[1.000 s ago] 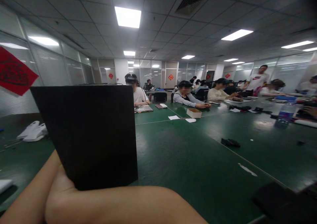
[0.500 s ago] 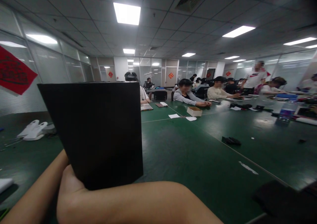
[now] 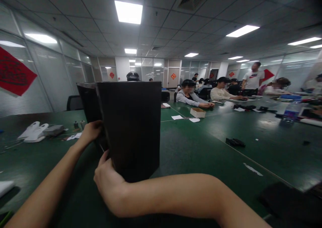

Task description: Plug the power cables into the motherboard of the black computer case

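Observation:
A tall black box (image 3: 130, 127) stands upright on the green table in front of me, with a large flat side facing me and a narrower side (image 3: 88, 100) showing at its left. My left hand (image 3: 93, 131) is at that left side, its fingers bent against it and their tips partly hidden. Lower down, my right hand (image 3: 108, 174) grips the near lower-left edge, its fingers wrapped around toward the left side. My right forearm crosses in front of the box's bottom. What lies between the two hands is dark and hard to make out.
The green table (image 3: 188, 161) stretches ahead. White plastic bags (image 3: 35, 132) and a grey box (image 3: 53, 130) lie left. A small open carton (image 3: 197, 112), papers, a black item (image 3: 235, 142) and a water bottle (image 3: 291, 111) are to the right. Several people sit across the table; one person (image 3: 253, 78) stands.
The black box has turned and shifted right, so its left side now shows. My left hand has come into view at that side, and my right hand has moved right with the box.

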The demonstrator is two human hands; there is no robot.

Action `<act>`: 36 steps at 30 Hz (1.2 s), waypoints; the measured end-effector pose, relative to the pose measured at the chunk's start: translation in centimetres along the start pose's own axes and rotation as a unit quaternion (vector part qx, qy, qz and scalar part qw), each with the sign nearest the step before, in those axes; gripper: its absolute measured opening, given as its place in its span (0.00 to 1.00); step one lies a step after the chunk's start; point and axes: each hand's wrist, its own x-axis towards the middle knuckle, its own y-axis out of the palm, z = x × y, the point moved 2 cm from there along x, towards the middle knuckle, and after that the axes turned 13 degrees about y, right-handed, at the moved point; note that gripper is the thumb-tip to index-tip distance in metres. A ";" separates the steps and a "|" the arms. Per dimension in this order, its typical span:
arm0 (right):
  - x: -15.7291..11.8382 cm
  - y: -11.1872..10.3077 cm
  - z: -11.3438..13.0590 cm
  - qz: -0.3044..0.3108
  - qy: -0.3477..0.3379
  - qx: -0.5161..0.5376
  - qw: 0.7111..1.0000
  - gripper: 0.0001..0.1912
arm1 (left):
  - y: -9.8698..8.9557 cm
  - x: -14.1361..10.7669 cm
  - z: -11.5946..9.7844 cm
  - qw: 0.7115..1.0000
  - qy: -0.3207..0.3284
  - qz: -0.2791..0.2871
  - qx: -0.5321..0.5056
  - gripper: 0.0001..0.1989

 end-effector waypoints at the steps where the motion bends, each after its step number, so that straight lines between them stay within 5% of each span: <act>1: -0.7 0.6 -0.5 -0.012 0.040 -0.004 0.999 0.21 | 0.5 0.2 0.6 1.000 0.004 0.018 -0.014 0.15; 6: -5.4 4.0 -3.5 -0.089 0.178 0.039 0.979 0.20 | 3.1 1.1 0.8 0.993 0.049 0.075 -0.074 0.19; 14: -12.6 11.1 -10.7 -0.006 0.208 0.105 0.972 0.24 | 5.7 1.2 -5.4 0.987 0.052 0.132 0.073 0.26; 23: -15.1 17.3 -15.7 0.000 0.249 0.119 0.961 0.23 | 7.7 0.9 -10.4 0.974 0.087 0.162 0.133 0.26; 32: -15.6 18.6 -15.0 -0.136 0.256 0.116 0.950 0.17 | 7.3 2.0 -9.2 0.973 0.051 0.219 0.042 0.27; 36: -15.9 18.7 -15.2 -0.197 0.228 0.122 0.946 0.15 | 8.1 3.2 -7.6 0.967 0.086 0.233 -0.063 0.31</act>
